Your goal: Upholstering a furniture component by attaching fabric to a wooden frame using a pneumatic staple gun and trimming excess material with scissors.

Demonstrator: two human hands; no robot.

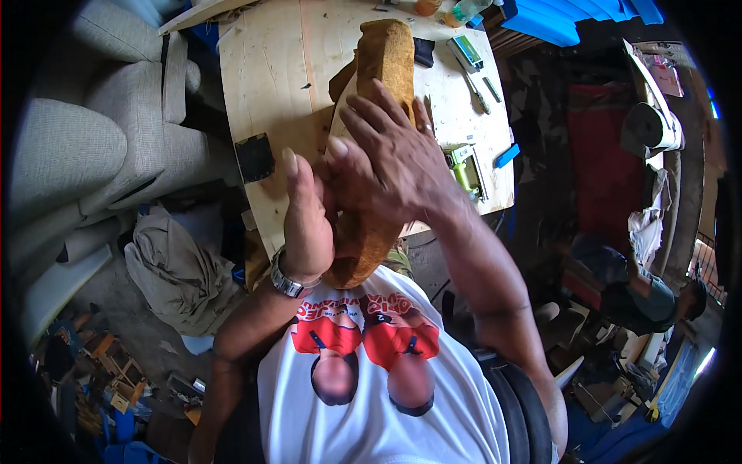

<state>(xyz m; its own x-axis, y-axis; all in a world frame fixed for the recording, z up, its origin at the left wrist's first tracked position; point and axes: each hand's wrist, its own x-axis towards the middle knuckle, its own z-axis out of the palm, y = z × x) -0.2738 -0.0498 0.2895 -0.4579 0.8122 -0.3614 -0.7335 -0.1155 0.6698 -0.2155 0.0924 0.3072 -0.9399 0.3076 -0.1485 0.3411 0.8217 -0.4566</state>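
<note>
A long padded piece covered in mustard-brown fabric [386,54] stands on its edge, running from the wooden table toward my body. My right hand [390,158] lies flat across its top, with the fingers spread and pointing away from me. Beside the piece's left face is my left hand [309,224], its thumb stretched upward. The left hand's other fingers are mostly hidden behind the right hand and the fabric. A pale, bare side of the piece shows left of the right fingertips. The end nearest me touches or almost touches my shirt.
On the pale wooden table [267,69] lie a green staple gun [464,168], a blue object [507,155], a green-and-white box [465,52] and a black square patch [254,158]. Grey upholstered seats [66,147] stand left. Another person [657,298] is far right.
</note>
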